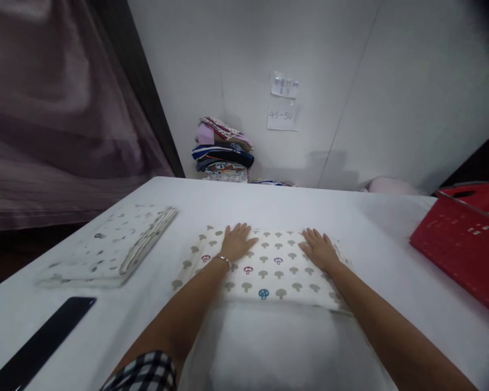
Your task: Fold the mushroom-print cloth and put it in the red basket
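Observation:
A white cloth printed with mushrooms [269,271] lies folded flat on the white table [309,206] in front of me. Most of the mushrooms are grey-beige; a few are red, purple or blue. My left hand [236,243] rests flat on its left half, fingers spread toward the far edge. On the right half, near the far corner, my right hand [320,250] also presses flat with the fingers apart. Neither hand grips anything. A second folded white cloth with small dark prints [106,244] sits on the table to the left, apart from my hands.
A black flat object [44,342] lies at the near left. At the right edge stands a red basket [460,244]. Behind the table rises a stack of folded fabrics [223,149] against a wall with paper signs [283,115]. A mauve curtain [57,108] hangs on the left.

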The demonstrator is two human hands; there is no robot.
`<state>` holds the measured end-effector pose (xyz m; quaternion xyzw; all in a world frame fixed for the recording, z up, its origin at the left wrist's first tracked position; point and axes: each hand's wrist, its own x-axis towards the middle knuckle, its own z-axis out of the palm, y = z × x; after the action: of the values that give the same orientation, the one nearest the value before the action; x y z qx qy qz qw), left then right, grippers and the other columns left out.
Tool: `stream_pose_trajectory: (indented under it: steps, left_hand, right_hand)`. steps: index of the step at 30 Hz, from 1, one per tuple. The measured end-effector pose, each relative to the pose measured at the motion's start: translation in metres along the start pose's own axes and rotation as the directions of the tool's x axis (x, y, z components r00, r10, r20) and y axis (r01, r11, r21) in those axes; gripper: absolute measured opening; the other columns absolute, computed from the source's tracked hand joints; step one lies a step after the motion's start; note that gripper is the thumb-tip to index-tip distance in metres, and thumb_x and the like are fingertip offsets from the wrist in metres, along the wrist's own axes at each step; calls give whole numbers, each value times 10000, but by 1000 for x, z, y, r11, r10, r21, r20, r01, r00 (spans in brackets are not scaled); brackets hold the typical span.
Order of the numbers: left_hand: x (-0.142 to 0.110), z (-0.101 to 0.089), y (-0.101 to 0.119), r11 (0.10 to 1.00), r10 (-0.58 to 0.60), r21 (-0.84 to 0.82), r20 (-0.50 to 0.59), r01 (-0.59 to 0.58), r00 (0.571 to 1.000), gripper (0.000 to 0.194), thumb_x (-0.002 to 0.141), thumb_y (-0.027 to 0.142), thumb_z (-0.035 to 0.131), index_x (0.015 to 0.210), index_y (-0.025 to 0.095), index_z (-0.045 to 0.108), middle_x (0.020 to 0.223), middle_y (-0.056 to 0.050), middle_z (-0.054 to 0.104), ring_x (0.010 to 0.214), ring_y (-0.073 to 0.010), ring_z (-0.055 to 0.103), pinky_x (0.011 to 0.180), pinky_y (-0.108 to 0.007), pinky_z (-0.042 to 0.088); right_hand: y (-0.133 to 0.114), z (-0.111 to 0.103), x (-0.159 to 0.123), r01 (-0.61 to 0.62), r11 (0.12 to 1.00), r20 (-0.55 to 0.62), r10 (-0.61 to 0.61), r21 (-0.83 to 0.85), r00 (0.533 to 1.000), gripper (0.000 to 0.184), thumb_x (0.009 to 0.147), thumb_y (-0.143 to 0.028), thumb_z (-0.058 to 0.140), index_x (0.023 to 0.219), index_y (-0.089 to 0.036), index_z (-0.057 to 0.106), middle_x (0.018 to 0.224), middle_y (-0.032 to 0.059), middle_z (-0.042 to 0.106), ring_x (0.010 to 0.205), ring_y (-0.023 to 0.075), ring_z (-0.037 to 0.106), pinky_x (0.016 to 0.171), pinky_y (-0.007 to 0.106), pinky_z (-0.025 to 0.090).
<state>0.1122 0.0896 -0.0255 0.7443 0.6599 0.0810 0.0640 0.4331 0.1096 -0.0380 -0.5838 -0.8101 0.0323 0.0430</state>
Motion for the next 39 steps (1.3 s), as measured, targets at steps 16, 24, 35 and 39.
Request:
stream_pose_trajectory:
  steps: [16, 24, 35, 39]
  left_hand:
    - [1, -30, -44, 997, -22, -79, -186, 8, 982, 219, 844, 250, 458, 934, 180, 644, 1021, -70, 668, 1005, -225, 567, 936, -387, 368]
    - [2, -33, -42, 992, -62, -116, -205, 38, 977, 231, 877, 264, 410, 910, 193, 627, 903, -43, 689, 911, -192, 592, 926, -344, 368]
    - [16, -24, -35, 978, -202, -96, -181, 187, 963, 263, 858, 240, 401, 908, 179, 652, 976, -76, 688, 964, -232, 594, 907, -399, 388]
    - [8, -25, -36, 984, -174, -70, -188, 163, 967, 324, 868, 219, 381, 1081, 190, 623, 1144, -77, 649, 1102, -216, 540, 1025, -409, 310]
  right_hand:
    - [4, -11, 10, 2, 993, -60, 5, 117, 998, 483, 943, -429, 299, 1317, -201, 504, 1344, 91, 529, 1243, 253, 463, 1038, 445, 301]
    - [-2, -25, 23, -107, 983, -57, 117, 149, 992, 353, 901, -315, 411, 1125, -187, 653, 1136, 82, 670, 1048, 246, 599, 912, 330, 391]
    - [-6, -16, 25, -152, 984, -90, 160, 89, 983, 329, 922, -289, 384, 1102, -192, 643, 1088, 91, 682, 1005, 233, 609, 879, 328, 384]
    - [-4, -9, 22, -109, 993, -110, 115, 54, 987, 356, 930, -258, 362, 1197, -211, 592, 1254, 96, 599, 1178, 234, 511, 991, 396, 312]
